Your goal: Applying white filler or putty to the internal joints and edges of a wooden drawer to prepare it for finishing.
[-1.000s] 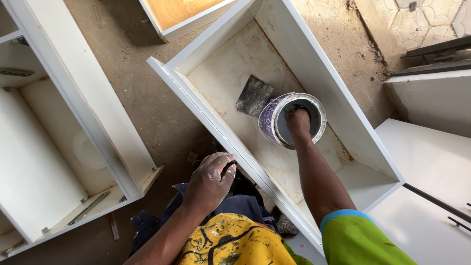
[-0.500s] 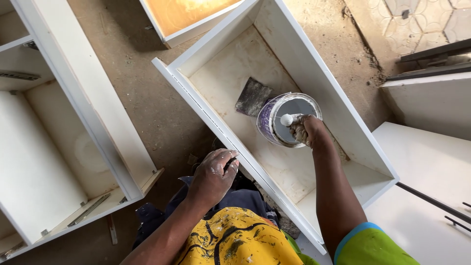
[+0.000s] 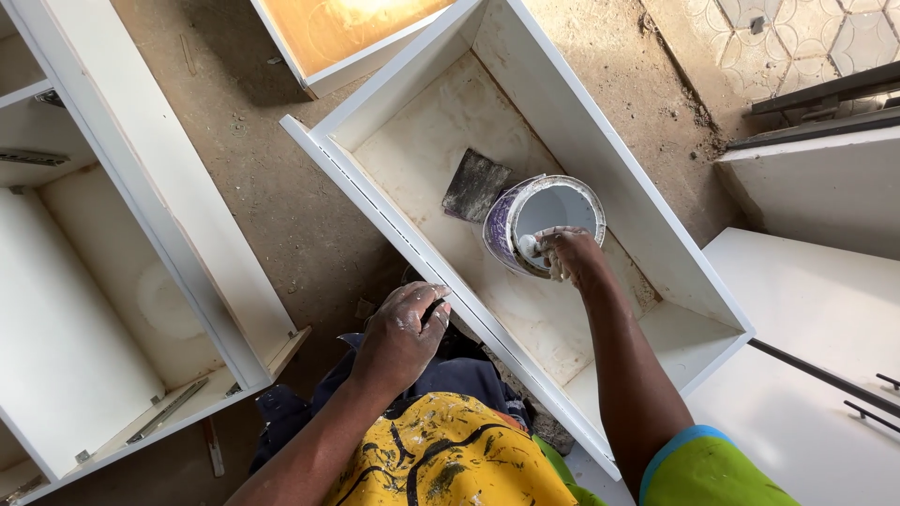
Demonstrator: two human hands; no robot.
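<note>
— While the right hand (image 3: pixel 565 255) is dipping into the paint can (image 3: pixel 542 223) just right of the frame's centre, what is lying around it?

— The can is tilting inside a long white drawer box (image 3: pixel 600 150) that is running diagonally from the top middle to the lower right. A dark flat scraper blade (image 3: pixel 475 185) is lying on the box's stained floor, just to the upper left of the can and nearly touching it. Nothing is blocking the can's mouth except the hand itself.

— How is that hand closing?

— Its fingers are curling narrowly around a small lump of white putty at the can's near rim; the knuckles are smeared white.

— And the left hand (image 3: pixel 401 333)?

— It is resting at lower centre, against the outer edge of the box's near wall, fingers loosely bent and holding nothing that is showing. White smears are covering its back. Below it, a yellow paint-spattered cloth (image 3: pixel 450 459) is spreading over the person's lap.

— What about materials elsewhere?

— Smooth white laminated cabinet carcasses (image 3: pixel 112 281) are filling the left side, with metal runners showing inside. An orange-toned panel (image 3: pixel 356 28) is sitting at the top. Dusty, gritty concrete floor (image 3: pixel 281 187) is lying between the pieces, and patterned tiles (image 3: pixel 806 37) are showing at the upper right.
</note>
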